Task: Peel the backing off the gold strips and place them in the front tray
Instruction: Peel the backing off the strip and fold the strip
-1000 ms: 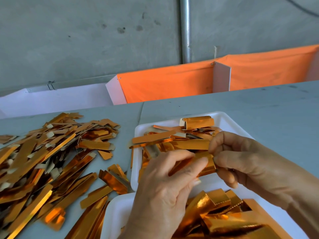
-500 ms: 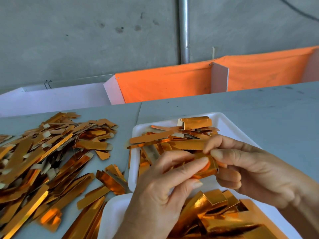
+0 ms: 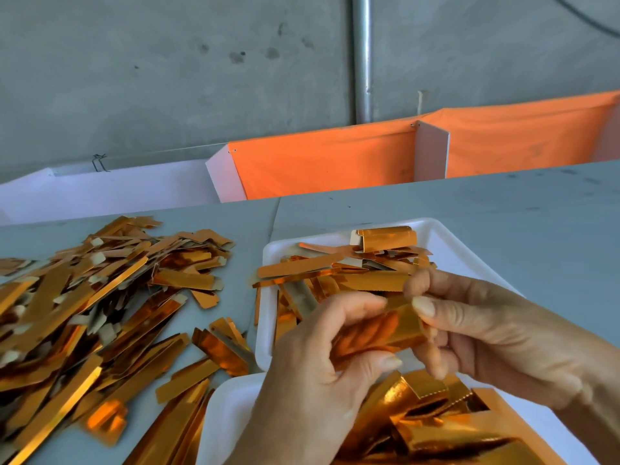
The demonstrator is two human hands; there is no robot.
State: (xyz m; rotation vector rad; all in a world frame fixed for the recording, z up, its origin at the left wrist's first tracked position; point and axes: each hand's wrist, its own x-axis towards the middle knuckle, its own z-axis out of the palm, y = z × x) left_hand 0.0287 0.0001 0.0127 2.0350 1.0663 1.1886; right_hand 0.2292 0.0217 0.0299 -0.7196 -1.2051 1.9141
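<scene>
Both hands are pinching one gold strip (image 3: pixel 385 330) in the air above the gap between the two white trays: the left hand (image 3: pixel 315 374) is gripping its lower end, while the right hand (image 3: pixel 496 333) is nipping the upper edge between thumb and fingertips. Compared with a second ago, the strip is opening wider and the hands are drawing apart, so the backing is probably starting to lift. Whether it is actually separating is hidden behind the fingers. The front tray (image 3: pixel 228 414) is cut off below; unpeeled strips (image 3: pixel 84 297) are covering the counter (image 3: pixel 503 223).
</scene>
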